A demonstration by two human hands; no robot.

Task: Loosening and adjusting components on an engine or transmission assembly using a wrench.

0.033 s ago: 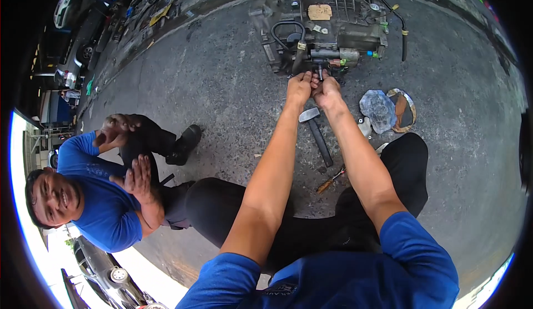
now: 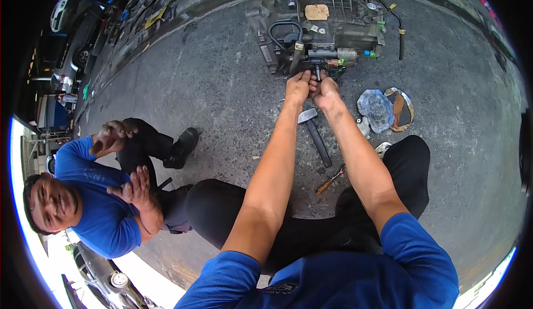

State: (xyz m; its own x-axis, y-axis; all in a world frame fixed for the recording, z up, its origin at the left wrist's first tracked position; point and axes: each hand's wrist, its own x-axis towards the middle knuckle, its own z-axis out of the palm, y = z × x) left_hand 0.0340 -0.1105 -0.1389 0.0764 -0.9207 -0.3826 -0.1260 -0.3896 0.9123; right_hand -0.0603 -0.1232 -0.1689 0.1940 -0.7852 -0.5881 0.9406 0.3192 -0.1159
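A dirty gearbox-like metal unit (image 2: 355, 34) lies on the ground at the far side, with hoses, a horizontal cylinder (image 2: 322, 55) and coloured plugs on it. Both my hands are close together at its near edge. The fingers of my left hand (image 2: 298, 89) are pinched together, and what they hold is hidden. My right hand (image 2: 327, 92) is closed beside it, thumb and fingers around a spot I cannot see into. Between the fingertips a short silver metal pin-like piece (image 2: 318, 72) points down from the cylinder. Its lower end is partly covered by my hands.
Below my hands lies a hammer (image 2: 317, 142), near an orange-handled tool (image 2: 323, 187). To the right are a crumpled clear plastic bag (image 2: 376, 111) and a brown-and-white ring (image 2: 410, 109). At left a co-worker in a blue shirt (image 2: 111, 220) squats, hands raised. Parked vehicles (image 2: 105, 278) stand beyond.
The whole view has shifted slightly, so the unit sits a little further left. My hands keep the same hold and place against it.
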